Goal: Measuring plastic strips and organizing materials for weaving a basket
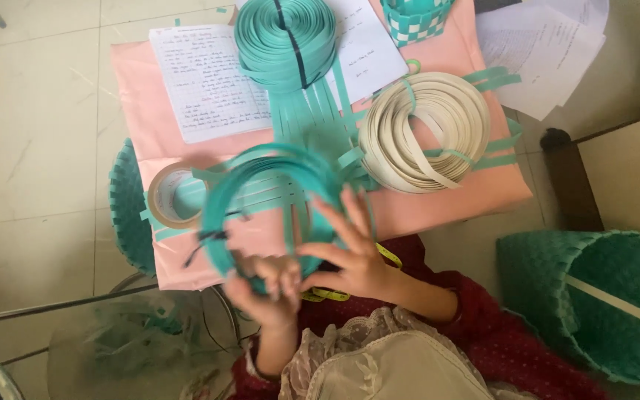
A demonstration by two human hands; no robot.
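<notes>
My left hand (267, 287) grips the lower edge of a coil of teal plastic strip (261, 185), held up over a pink table (438, 200). My right hand (350, 255) is spread open against the coil's right side, fingers apart and touching the strips. The coil is blurred by motion. Under it lies a flat mat of woven teal strips (312, 126) with loose ends sticking out. A yellow measuring tape (390, 258) shows below my right hand.
A roll of brown tape (161, 200) lies left of the coil. A cream strip coil (424, 130) and another teal coil (287, 37) sit on the table with written sheets (201, 81). A finished teal woven basket (594, 296) lies on the floor at right.
</notes>
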